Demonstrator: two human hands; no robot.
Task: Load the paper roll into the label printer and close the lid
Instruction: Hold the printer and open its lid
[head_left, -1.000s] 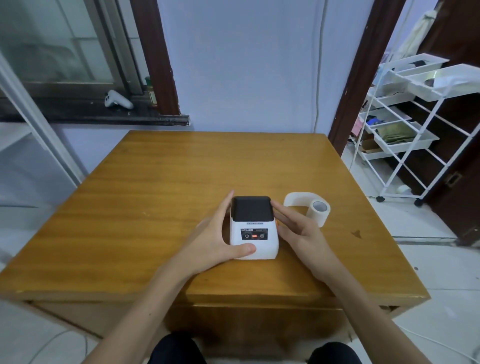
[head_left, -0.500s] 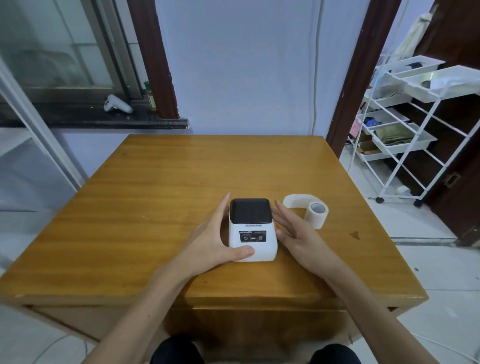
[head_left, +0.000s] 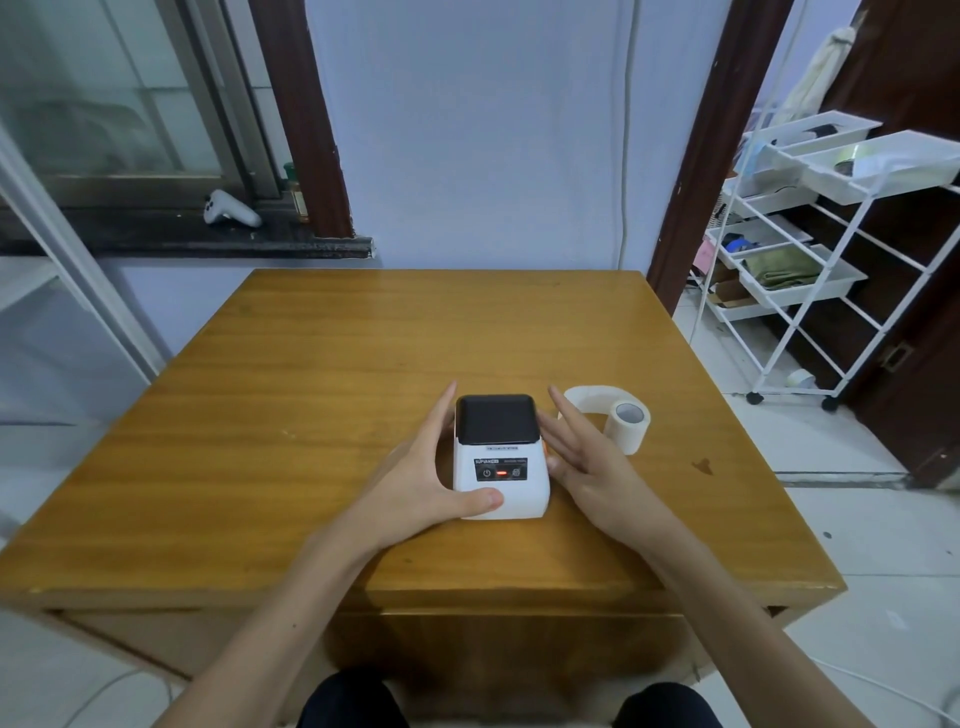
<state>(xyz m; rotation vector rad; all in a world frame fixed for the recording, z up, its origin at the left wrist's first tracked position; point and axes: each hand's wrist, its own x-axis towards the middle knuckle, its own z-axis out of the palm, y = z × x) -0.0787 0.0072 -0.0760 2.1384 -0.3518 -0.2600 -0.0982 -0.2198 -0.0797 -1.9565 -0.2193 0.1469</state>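
Note:
A small white label printer (head_left: 501, 470) with a black lid, closed, stands on the wooden table (head_left: 322, 395) near its front edge; a red light glows on its front panel. My left hand (head_left: 421, 486) wraps its left side, thumb on the front bottom corner. My right hand (head_left: 587, 467) lies flat against the printer's right side with fingers spread. A white paper roll (head_left: 628, 423) stands on end to the right of the printer, with a loose strip curling behind it.
A white wire shelf cart (head_left: 810, 270) with trays stands on the floor to the right of the table. A white game controller (head_left: 228, 208) lies on the dark window sill at the back left. The wall is just behind the table.
The red light on the printer's panel went out half a second ago and is lit again. Both hands stay at the printer's sides; the right fingers have spread a little.

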